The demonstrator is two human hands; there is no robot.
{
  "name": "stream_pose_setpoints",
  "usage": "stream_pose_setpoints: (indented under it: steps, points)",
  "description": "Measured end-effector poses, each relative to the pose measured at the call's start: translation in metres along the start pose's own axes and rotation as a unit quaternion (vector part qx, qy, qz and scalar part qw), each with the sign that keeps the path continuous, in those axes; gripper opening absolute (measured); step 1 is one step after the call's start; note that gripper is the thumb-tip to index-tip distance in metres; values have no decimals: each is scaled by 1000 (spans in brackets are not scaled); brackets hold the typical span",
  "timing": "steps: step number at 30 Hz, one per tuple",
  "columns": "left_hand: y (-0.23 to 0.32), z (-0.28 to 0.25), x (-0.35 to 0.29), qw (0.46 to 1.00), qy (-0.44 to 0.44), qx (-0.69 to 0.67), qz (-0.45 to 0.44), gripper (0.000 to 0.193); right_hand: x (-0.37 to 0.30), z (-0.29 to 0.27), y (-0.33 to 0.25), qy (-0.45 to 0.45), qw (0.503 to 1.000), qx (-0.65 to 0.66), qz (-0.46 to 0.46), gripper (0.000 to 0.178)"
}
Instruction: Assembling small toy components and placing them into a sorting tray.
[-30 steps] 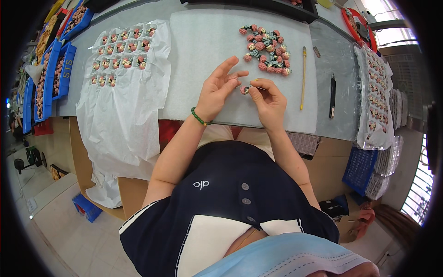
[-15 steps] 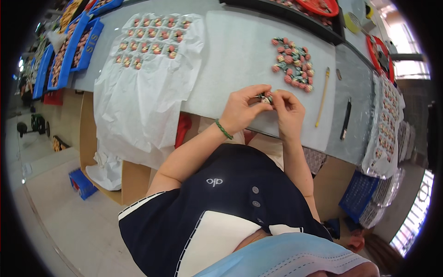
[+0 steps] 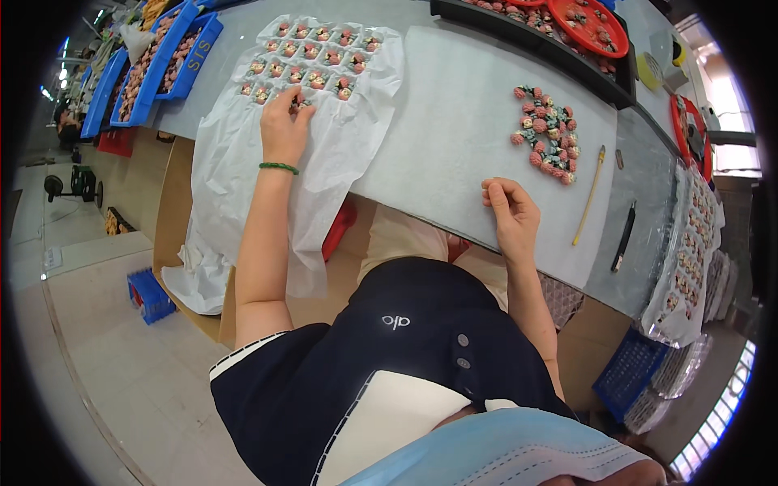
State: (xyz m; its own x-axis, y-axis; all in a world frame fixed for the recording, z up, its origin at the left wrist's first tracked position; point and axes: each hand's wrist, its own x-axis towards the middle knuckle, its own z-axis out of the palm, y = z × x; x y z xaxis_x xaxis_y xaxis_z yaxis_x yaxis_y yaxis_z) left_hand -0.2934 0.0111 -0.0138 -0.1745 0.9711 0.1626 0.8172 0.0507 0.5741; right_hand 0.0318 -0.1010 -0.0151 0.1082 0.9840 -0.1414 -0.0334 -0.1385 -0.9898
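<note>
My left hand is at the near edge of the rows on a white-paper-covered tray. Between its thumb and fingers is a small pink, cream and green ornament, partly covered by the fingers. Similar ornaments sit in rows in the tray's hollows. Over the pale work sheet, near the table's front edge, my right hand is closed with thumb and fingertips together; whether anything is pinched there is hidden. Beyond it lies a loose cluster of pink, cream and green ornaments.
A yellow stick-like tool and a black pen-like tool lie to the right. A black tray with a red round basket stands at the back. Blue bins are far left; a plastic-wrapped tray lies right.
My left hand has carried the ornament leftward from beside my right hand to the tray. The right hand stays over the work sheet, its fingers drawn together. The whole view has shifted slightly.
</note>
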Motion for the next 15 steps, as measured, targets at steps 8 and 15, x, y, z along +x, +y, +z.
stream_pose_setpoints:
  steps: [8,15]
  points:
    - [23,53,-24,938,-33,330,103,55,21,-42,-1,-29,996,-84,15,13]
    - [45,48,-34,952,-104,282,58,65,81,-80,-43,7,940,-286,-189,22]
